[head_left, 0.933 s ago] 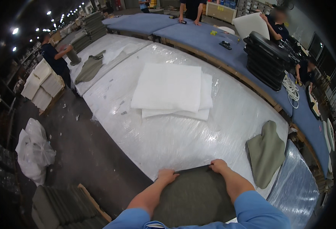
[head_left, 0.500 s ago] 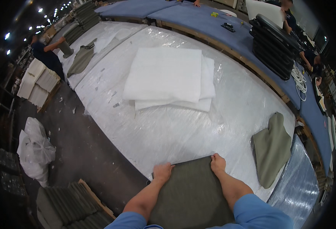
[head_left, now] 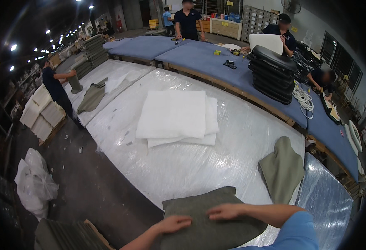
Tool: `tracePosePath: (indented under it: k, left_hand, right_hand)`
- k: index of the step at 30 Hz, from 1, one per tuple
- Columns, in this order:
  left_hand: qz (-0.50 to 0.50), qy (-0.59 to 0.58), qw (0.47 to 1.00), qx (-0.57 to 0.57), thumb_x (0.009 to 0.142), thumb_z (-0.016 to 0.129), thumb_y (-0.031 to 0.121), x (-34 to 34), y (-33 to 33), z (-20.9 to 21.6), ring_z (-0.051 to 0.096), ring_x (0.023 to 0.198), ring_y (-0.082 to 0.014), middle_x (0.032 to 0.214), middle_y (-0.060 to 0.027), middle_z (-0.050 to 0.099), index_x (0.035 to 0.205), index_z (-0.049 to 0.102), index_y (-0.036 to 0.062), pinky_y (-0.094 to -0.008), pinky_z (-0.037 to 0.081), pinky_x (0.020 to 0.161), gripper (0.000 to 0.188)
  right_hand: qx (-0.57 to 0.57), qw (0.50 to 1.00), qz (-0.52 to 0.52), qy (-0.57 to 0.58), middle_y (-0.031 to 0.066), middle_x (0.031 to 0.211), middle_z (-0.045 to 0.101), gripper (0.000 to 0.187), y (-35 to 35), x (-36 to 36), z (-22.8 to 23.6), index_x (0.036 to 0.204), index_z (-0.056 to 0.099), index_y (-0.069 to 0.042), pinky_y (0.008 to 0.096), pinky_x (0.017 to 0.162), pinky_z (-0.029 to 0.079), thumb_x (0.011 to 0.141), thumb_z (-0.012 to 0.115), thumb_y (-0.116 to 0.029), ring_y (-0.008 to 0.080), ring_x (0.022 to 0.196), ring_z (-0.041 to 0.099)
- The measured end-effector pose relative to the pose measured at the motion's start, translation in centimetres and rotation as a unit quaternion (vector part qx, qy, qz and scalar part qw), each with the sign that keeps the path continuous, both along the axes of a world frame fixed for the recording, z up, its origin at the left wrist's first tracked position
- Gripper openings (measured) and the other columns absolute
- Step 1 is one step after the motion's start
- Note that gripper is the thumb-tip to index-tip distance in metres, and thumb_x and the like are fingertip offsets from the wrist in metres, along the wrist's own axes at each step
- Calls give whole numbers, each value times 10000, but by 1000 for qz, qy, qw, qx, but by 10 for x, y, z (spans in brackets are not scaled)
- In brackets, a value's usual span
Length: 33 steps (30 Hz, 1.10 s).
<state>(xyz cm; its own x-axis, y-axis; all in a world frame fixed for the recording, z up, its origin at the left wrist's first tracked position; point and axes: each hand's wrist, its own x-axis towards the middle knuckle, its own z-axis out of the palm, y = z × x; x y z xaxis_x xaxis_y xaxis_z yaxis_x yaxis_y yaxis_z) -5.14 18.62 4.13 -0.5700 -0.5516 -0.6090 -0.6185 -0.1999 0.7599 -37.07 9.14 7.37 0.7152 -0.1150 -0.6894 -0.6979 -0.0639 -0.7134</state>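
Note:
An olive-green fabric cover (head_left: 212, 235) lies at the near edge of the plastic-wrapped table (head_left: 158, 171), its far edge slightly uneven. My left hand (head_left: 176, 223) rests on its left part with the fingers stretched toward the middle. Across from it, my right hand (head_left: 224, 211) reaches in from the right, fingers extended and slightly blurred, over the same fabric. Neither hand grips anything. Whether the cover has a filling inside cannot be made out. Another olive fabric piece (head_left: 283, 171) lies crumpled to the right.
White padding sheets (head_left: 172, 114) are stacked mid-table. Beyond stands a long blue-topped table (head_left: 199, 54) with black cushions (head_left: 272, 77) and coiled white cord (head_left: 303, 100). Olive cushions (head_left: 66, 235) are piled at lower left, near a plastic bag (head_left: 37, 179). Several people work around the tables.
Both hands have let go of the cover's far corners and moved inward, flat onto its surface. The cover now lies at a slant on the table. My view has tilted upward.

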Motion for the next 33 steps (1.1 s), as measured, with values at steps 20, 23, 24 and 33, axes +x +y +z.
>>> tracePosePath:
  k: [20, 23, 24, 33]
  left_hand:
    - [24, -145, 988, -44, 1048, 340, 559, -3, -25, -79, 230, 1566, -275, 1702, -16, 259, 1617, 330, 181, -511, 192, 1254, 682]
    - [44, -174, 982, -55, 1043, 367, 538, -11, -34, -84, 271, 1550, -252, 1682, -17, 309, 1596, 379, 190, -516, 210, 1248, 654]
    - [52, -183, 980, -61, 1043, 376, 527, -11, -36, -85, 292, 1541, -251, 1673, -23, 329, 1589, 394, 188, -518, 218, 1246, 644]
    - [264, -188, 946, 5, 969, 548, 539, 2, -41, -58, 409, 1475, -216, 1586, -67, 468, 1543, 479, 193, -498, 300, 1216, 674]
  right_hand:
    - [-156, 983, 98, 16, 109, 1713, 183, 772, -8, 19, -95, 1648, 230, -241, 584, 1240, 151, 1030, 245, -704, 309, 1579, 159]
    - [-153, 985, 83, -2, 97, 1705, 221, 773, -17, 19, -109, 1637, 267, -233, 570, 1237, 179, 1024, 276, -703, 280, 1570, 201]
    - [-155, 985, 78, -11, 93, 1702, 234, 775, -19, 19, -113, 1632, 282, -230, 563, 1236, 192, 1020, 289, -705, 271, 1567, 216]
    - [-188, 982, 24, 8, 145, 1616, 404, 796, -29, 28, -137, 1565, 423, -148, 409, 1219, 311, 997, 381, -705, 325, 1488, 381]
